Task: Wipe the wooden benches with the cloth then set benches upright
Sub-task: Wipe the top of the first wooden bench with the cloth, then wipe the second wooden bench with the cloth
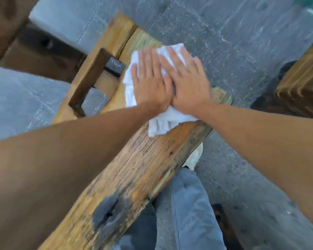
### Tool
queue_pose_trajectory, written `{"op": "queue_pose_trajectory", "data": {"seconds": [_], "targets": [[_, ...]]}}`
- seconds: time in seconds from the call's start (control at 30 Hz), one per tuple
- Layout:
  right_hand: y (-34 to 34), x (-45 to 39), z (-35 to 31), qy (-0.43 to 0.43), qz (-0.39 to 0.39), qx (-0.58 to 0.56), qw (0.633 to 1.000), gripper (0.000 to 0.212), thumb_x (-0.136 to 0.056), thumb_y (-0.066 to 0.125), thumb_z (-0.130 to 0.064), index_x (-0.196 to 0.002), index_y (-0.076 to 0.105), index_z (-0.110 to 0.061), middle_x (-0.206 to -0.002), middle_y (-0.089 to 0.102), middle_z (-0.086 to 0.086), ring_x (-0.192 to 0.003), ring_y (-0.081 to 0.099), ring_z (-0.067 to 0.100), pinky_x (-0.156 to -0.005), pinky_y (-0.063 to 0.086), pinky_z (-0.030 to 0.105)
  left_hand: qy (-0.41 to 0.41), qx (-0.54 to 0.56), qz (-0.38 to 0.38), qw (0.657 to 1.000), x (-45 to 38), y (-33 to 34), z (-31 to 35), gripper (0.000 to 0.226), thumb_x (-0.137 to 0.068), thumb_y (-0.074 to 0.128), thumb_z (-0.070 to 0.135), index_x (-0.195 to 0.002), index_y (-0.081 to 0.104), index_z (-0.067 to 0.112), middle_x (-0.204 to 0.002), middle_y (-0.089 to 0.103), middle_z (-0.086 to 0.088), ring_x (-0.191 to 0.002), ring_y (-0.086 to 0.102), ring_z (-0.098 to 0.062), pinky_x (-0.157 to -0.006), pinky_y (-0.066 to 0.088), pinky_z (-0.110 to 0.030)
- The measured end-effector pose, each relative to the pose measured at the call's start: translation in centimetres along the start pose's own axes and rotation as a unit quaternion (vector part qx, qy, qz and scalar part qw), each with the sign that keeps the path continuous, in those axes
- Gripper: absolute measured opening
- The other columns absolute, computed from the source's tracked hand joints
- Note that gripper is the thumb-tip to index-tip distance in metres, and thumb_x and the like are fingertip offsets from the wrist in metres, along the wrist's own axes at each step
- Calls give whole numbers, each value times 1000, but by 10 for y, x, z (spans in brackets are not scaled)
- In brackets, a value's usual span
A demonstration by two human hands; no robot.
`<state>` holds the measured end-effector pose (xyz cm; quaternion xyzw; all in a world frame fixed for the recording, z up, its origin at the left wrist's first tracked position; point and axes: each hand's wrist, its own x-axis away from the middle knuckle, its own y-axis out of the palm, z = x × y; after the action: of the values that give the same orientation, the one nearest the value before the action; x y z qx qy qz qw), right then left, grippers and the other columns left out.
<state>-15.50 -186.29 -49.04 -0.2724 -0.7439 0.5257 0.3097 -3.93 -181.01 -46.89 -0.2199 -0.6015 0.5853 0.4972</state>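
A long wooden bench (134, 170) lies on its side across the middle of the view, its worn plank running from lower left to upper right and its legs (90, 78) sticking out to the left. A white cloth (163, 123) is spread over the plank's far half. My left hand (150, 83) presses flat on the cloth with straight fingers. My right hand (186, 83) lies flat beside it, partly overlapping the left hand, and also presses on the cloth.
Grey stone paving (224, 51) surrounds the bench. A darker wooden bench (34, 49) lies at the upper left, and another wooden piece (304, 83) stands at the right edge. My legs in grey trousers (186, 210) stand close against the bench's near side.
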Motion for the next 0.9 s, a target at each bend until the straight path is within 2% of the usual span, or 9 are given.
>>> {"op": "queue_pose_trajectory", "data": {"seconds": [0.07, 0.13, 0.33, 0.47, 0.57, 0.63, 0.7, 0.8, 0.9], "targets": [[-8, -9, 7, 87, -16, -41, 995, 59, -105, 32, -44, -161, 14, -45, -155, 41, 6, -134, 47, 34, -105, 42, 51, 38, -44, -10, 998, -25, -7, 13, 67, -104, 20, 37, -162, 1, 8, -171, -4, -8, -158, -6, -26, -127, -1, -47], [-15, -10, 11, 105, -38, -73, 991, 59, -105, 33, -44, -159, 9, -50, -131, 51, 10, -109, 58, 35, -89, 50, 49, 50, -64, -31, 996, -28, -9, 20, 66, -105, 20, 38, -162, 1, 9, -171, -5, -8, -158, -7, -28, -127, -1, -48], [-40, -8, 35, 105, -126, -196, 967, 51, -107, 37, -48, -157, 26, -44, -138, 43, 13, -124, 46, 36, -100, 41, 47, 75, -84, -76, 991, -47, -46, 13, 77, -94, 33, 66, -157, 24, 22, -169, 6, -11, -156, 8, -32, -117, 16, -58], [-58, 2, 53, 117, -147, -227, 956, 41, -108, 45, -36, -148, 39, -31, -139, 41, 16, -129, 42, 36, -95, 43, 48, -161, -38, -102, 981, -43, -61, 27, 127, -71, 53, 88, -159, 5, 11, -164, 8, -24, -152, 14, -43, -120, 21, -57], [-66, 18, 60, 186, -140, -274, 933, 36, -104, 47, -21, -140, 44, -24, -135, 43, 16, -126, 47, 38, -91, 44, 47, -249, 45, -128, 959, -20, -50, 64, 120, -78, 62, 76, -155, 12, -2, -159, 23, -31, -147, 30, -45, -120, 30, -51], [-71, 37, 67, 216, -135, -280, 926, 41, -97, 55, -12, -136, 47, -21, -132, 45, 14, -123, 50, 37, -86, 45, 45, -208, 110, -93, 967, -10, -42, 86, 95, -80, 76, 57, -140, 35, -3, -141, 51, -24, -130, 53, -39, -103, 47, -44], [-72, 64, 86, 257, -133, -294, 911, 42, -92, 61, -11, -131, 49, -22, -128, 48, 12, -118, 55, 36, -83, 46, 44, -138, 145, -109, 974, -6, -41, 111, 72, -80, 82, 40, -129, 44, 4, -122, 61, -14, -112, 62, -31, -85, 47, -35], [-77, 123, 143, 338, -124, -337, 870, 37, -94, 58, -21, -129, 44, -23, -131, 52, 9, -115, 58, 35, -81, 43, 40, -47, 189, -199, 960, -8, -38, 167, 57, -78, 84, 28, -122, 50, 16, -112, 64, -5, -101, 62, -26, -84, 49, -35], [-91, 182, 201, 387, -96, -311, 863, 40, -93, 57, -32, -130, 43, -25, -131, 53, 7, -112, 59, 34, -83, 45, 41, 58, 210, -288, 933, -4, -35, 233, 51, -79, 83, 21, -117, 50, 19, -110, 63, -5, -101, 61, -27, -91, 52, -43]]}}
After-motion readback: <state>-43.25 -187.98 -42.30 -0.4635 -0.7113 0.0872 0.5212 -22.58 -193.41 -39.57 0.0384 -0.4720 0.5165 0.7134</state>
